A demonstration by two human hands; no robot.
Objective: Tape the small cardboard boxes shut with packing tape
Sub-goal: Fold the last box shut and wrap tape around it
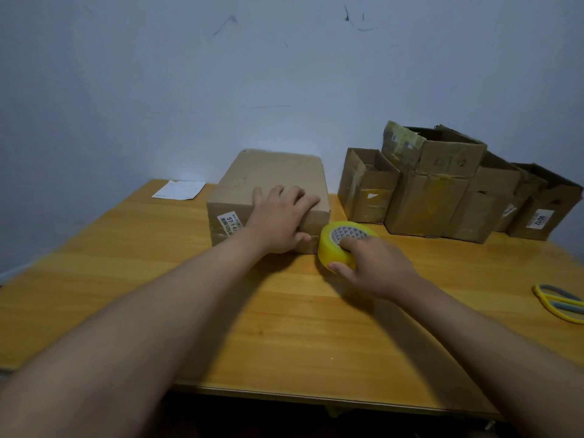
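Note:
A closed brown cardboard box (271, 175) with a white label on its front stands on the wooden table (221, 311). My left hand (281, 216) lies flat over the box's near top edge, fingers spread and thumb down the front face. Right beside the box's near right corner is a yellow roll of packing tape (341, 245). My right hand (373, 263) grips the roll, fingers in its core and thumb on the outer side.
Several opened, worn cardboard boxes (442, 184) stand in a row against the wall at the back right. Yellow-handled scissors (559, 301) lie at the table's right edge. A white sheet of paper (178, 189) lies at the back left.

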